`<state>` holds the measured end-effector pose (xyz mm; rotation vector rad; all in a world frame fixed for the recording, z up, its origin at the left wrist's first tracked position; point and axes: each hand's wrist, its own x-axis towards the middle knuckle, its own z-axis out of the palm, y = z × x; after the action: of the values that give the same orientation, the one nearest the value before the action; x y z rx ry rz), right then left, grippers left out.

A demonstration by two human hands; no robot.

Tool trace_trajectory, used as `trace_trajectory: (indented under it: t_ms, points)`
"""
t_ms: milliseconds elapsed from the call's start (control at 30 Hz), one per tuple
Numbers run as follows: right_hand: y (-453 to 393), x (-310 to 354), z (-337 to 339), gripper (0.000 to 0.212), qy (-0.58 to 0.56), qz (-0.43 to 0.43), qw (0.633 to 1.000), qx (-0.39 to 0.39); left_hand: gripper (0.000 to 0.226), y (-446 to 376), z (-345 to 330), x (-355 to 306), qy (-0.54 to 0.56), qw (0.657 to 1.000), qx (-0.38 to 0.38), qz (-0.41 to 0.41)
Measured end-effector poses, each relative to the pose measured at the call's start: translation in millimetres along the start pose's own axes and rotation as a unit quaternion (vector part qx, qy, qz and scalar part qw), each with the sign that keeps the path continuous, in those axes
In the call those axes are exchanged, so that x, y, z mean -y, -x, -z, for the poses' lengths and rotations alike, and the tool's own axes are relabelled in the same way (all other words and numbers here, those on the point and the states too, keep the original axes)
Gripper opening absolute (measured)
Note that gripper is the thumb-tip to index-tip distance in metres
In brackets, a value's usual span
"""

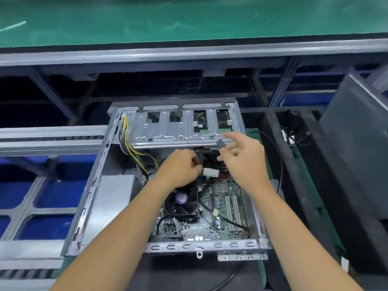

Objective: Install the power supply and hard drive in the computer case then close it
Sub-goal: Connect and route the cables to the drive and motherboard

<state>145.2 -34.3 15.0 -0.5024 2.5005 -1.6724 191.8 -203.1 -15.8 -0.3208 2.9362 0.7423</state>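
Note:
An open grey computer case (88, 198) lies flat in front of me, motherboard (226, 208) facing up. The silver power supply (113, 198) sits in its left side, with yellow and black wires (130, 143) running up and over. A metal drive cage (178, 127) spans the far end. My left hand (180, 166) grips a black cable beside a white connector (211, 172), just below the cage. My right hand (241, 156) pinches a small dark plug (220, 142) at the cage's lower right edge. What the left fingers enclose is partly hidden.
A black CPU fan (182, 203) sits mid-board under my left forearm. A dark side panel (357, 143) leans at the right, with black foam trays (298, 164) beside the case. A green conveyor belt (189, 17) runs across the back. Blue bins (52, 196) lie to the left.

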Motion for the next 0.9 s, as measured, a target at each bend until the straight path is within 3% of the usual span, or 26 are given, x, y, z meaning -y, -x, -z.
trace_trajectory:
  t_ms: [100, 167, 267, 333, 400, 467, 667, 800, 900]
  points:
    - [0.5, 3.1, -0.4, 0.028, -0.028, -0.019, 0.999, 0.006, 0.023, 8.8, 2.1, -8.3, 0.034, 0.997, -0.035, -0.060]
    - [0.6, 6.0, 1.4, 0.028, -0.040, -0.014, 0.999, 0.006, 0.012, 13.9, 3.4, -26.1, 0.218, 0.972, -0.056, -0.072]
    - [0.7, 9.2, 2.3, 0.024, -0.054, -0.006, 0.998, 0.013, 0.035, 13.6, 5.5, -45.4, 0.504, 0.862, 0.049, -0.037]
    - [0.7, 11.3, 1.2, 0.022, -0.062, -0.002, 0.998, 0.011, 0.040, 15.5, 5.1, -47.7, 0.605, 0.790, 0.097, -0.014]
    - [0.3, 11.0, -0.6, 0.025, -0.041, 0.016, 0.999, -0.010, 0.036, 18.7, 6.7, -48.6, 0.646, 0.753, 0.124, -0.008]
    - [0.1, 9.9, -1.5, 0.024, -0.028, 0.026, 0.999, -0.033, 0.027, 21.6, 6.9, -49.5, 0.649, 0.750, 0.130, -0.015]
    - [-3.0, 0.8, 1.0, 0.027, -0.061, 0.022, 0.994, -0.086, 0.017, 23.6, -4.0, -49.4, 0.570, 0.814, 0.096, 0.061]
    - [-4.6, -2.1, 3.2, 0.023, -0.152, -0.017, 0.980, -0.128, 0.026, 24.4, -15.1, -51.0, 0.554, 0.820, 0.089, 0.112]
    - [-4.0, -2.0, 1.9, 0.030, -0.161, -0.007, 0.978, -0.135, 0.028, 20.3, -17.8, -55.7, 0.580, 0.797, 0.095, 0.138]
